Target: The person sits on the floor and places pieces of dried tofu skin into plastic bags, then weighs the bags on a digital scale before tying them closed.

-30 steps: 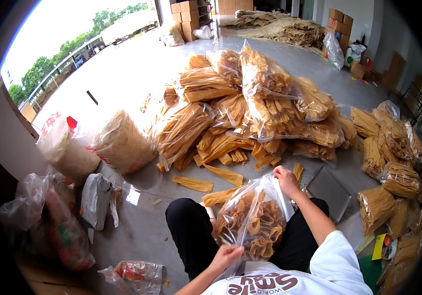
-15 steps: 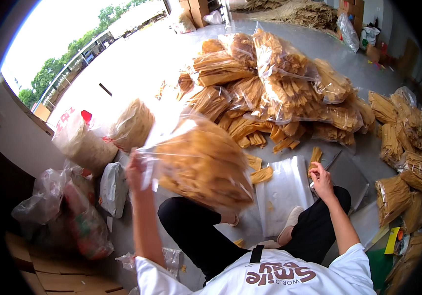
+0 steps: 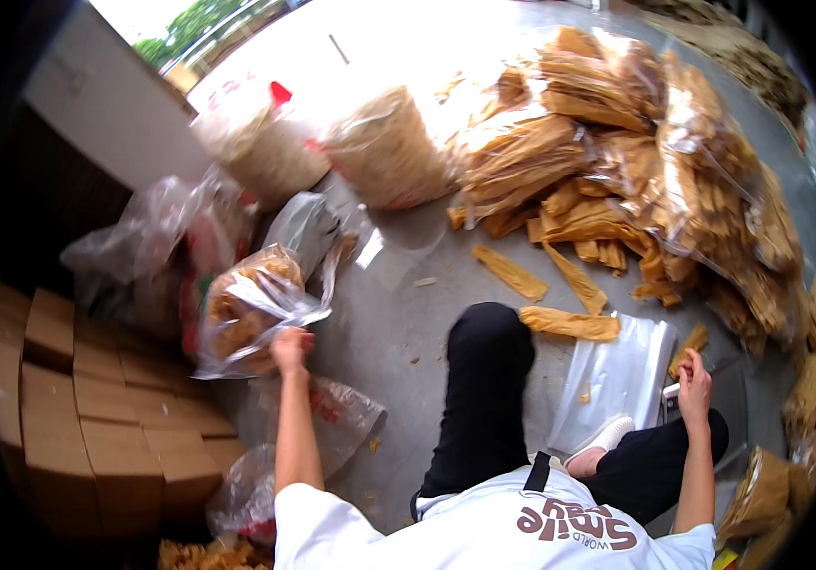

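Note:
My left hand [image 3: 292, 350] is closed on the gathered edge of a clear plastic bag [image 3: 254, 309] full of tan, folded dried strips that look like dried bean curd skin. This bag is out to my left, beside the grey-white sack [image 3: 301, 228]. Over my right knee, my right hand [image 3: 695, 391] has its fingers curled at the end of a short tan dried strip [image 3: 688, 347], seemingly pinching it. Flat clear plastic bags [image 3: 612, 380] lie by my right shoe, with a longer dried strip [image 3: 569, 324] across their far corner.
A large heap of bagged dried strips [image 3: 712, 180] rises ahead right. Stuffed sacks [image 3: 384, 147] stand ahead left. Cardboard boxes [image 3: 113, 418] are stacked at left, near a crumpled plastic bag [image 3: 341, 418]. Loose strips [image 3: 512, 273] lie on the grey floor.
My left hand has carried the filled bag from in front of me to the far left. The view has turned left; my right hand stays by the short strip.

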Tool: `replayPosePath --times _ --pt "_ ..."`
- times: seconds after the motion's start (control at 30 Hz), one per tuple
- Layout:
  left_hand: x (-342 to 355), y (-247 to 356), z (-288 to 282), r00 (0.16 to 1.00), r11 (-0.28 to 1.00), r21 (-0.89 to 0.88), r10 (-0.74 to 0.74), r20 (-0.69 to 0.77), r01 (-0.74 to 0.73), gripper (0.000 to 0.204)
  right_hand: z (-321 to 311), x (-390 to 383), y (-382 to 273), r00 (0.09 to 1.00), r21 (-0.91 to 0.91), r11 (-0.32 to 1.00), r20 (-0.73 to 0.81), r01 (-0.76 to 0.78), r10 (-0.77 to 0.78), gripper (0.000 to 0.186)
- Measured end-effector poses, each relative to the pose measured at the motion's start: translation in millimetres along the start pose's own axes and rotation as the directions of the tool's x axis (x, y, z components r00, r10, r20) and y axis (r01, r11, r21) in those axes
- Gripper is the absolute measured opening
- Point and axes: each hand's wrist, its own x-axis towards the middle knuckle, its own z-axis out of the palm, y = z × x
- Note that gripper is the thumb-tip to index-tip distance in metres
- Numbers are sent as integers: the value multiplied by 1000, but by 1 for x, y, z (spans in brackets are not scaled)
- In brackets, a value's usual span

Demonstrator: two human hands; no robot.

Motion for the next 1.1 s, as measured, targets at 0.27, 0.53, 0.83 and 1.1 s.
replayPosePath --times 0.27,0.53,0.83,1.1 --pt "-172 -240 -38 743 776 580 -536 401 246 74 22 15 8 936 -133 989 353 57 -6 20" --pt "-299 -248 -39 415 395 419 -909 46 818 72 38 19 27 875 -287 924 475 255 -94 16" --pt "-245 -257 -96 435 459 -142 -884 -170 877 57 38 18 25 913 -307 925 399 225 -90 14" --pt "-207 -291 -191 163 421 -685 -897 -410 594 61 -28 37 65 951 -644 747 93 -168 295 20"
